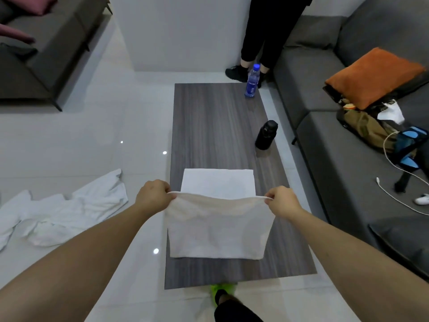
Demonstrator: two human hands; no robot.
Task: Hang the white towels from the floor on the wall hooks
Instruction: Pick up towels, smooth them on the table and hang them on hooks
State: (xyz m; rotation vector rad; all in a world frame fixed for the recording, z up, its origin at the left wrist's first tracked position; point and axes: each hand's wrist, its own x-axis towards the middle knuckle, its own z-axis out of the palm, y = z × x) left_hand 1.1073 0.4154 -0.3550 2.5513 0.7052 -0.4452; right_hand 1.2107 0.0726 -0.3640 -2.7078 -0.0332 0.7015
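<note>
A white towel [218, 226] hangs stretched between both hands above a low wooden table [216, 126]. My left hand [154, 195] pinches its upper left corner and my right hand [282, 201] pinches its upper right corner. The towel's lower edge rests on the table near its front end. Behind it a folded white towel [218, 182] lies flat on the table. On the glossy floor to the left, crumpled white towels [62, 212] lie in a heap. No wall hooks are in view.
A blue-capped water bottle [252, 81] and a black flask [266, 135] stand on the table's right side. A grey sofa [325, 140] with an orange cushion [373, 76], bags and a white cable runs along the right. A person's legs [267, 36] stand beyond the table. Another sofa [46, 49] sits far left.
</note>
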